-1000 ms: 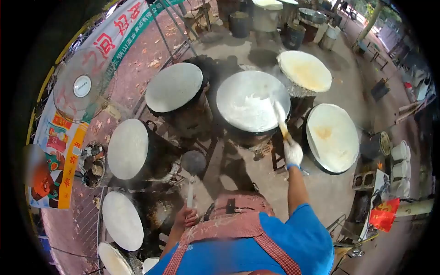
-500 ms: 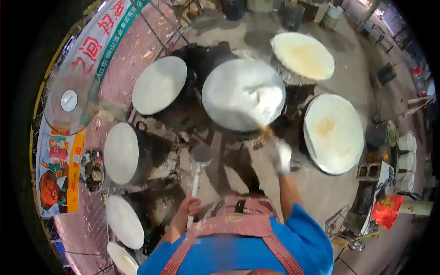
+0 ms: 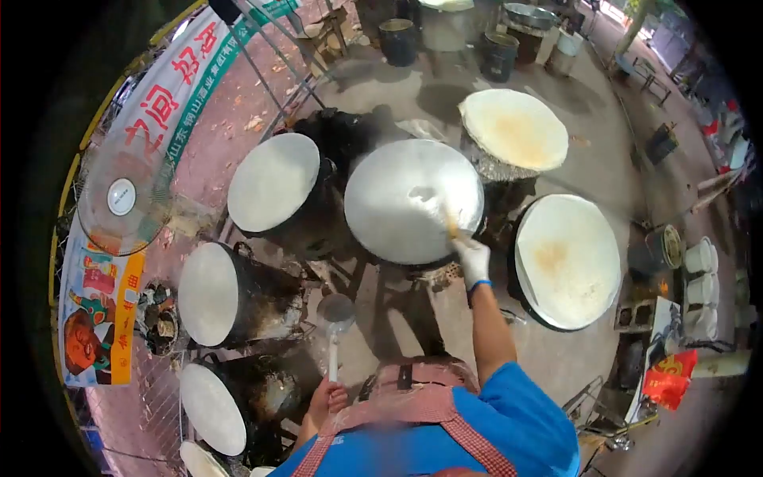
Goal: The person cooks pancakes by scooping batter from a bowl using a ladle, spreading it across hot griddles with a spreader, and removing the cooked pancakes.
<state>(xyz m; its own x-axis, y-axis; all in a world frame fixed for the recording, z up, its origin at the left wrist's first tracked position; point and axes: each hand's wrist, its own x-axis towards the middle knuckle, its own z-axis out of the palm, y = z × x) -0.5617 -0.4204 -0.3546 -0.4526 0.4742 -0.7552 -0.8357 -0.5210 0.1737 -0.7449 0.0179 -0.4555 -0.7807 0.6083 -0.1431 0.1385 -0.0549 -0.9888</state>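
My right hand (image 3: pixel 475 261), in a white glove with a blue band at the wrist, grips the wooden handle (image 3: pixel 452 221) of a spreader at the right side of a large round griddle (image 3: pixel 381 203). The spreader's head is hard to make out against wet white batter (image 3: pixel 461 191) on that side. My bare left hand (image 3: pixel 326 399) is wrapped round the pale handle of a ladle (image 3: pixel 336 310). Its dark round bowl points away from me, below the griddle and apart from it.
Around me stand several more griddles: one at upper left (image 3: pixel 274 179), others down the left on sooty stoves (image 3: pixel 270 306). At right, two hold pale flatbreads (image 3: pixel 515 127) (image 3: pixel 568 262) with browned middles. A fan (image 3: pixel 121 197) stands far left; white buckets (image 3: pixel 701 286) are far right.
My right hand has moved up and left, nearer the griddle, with the spreader. The white batter looks smoother and more spread. The whole view has shifted; my left hand still holds the ladle.
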